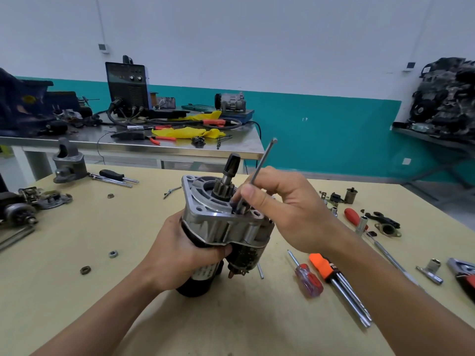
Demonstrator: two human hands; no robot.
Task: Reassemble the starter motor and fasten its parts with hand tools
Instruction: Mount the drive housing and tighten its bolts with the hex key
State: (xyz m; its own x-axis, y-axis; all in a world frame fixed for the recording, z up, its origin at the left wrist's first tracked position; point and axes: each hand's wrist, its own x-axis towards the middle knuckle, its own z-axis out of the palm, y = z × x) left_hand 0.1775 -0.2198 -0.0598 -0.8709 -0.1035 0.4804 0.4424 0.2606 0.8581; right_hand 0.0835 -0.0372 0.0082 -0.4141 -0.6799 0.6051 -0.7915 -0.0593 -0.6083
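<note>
Left hand [185,255] is wrapped round the black-and-silver starter motor [218,222], propping it mid pale yellow counter [102,291], pinion end up and a bit tilted. Right hand [282,204], at 2 o'clock from it, pinches a long thin grey steel bolt [262,160], with its tip down at the nose housing. Looks like the through-bolt step to me. Next it needs lining up dead straight with its hole, then maybe the orange-handled screwdriver [322,265] lying at 4 o'clock.

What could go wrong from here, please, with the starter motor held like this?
The starter motor leans, steadied only by the left hand, so it could slip or topple. The thin rod pinched in the right hand slants down beside the pinion; it may jam or miss its hole.
</note>
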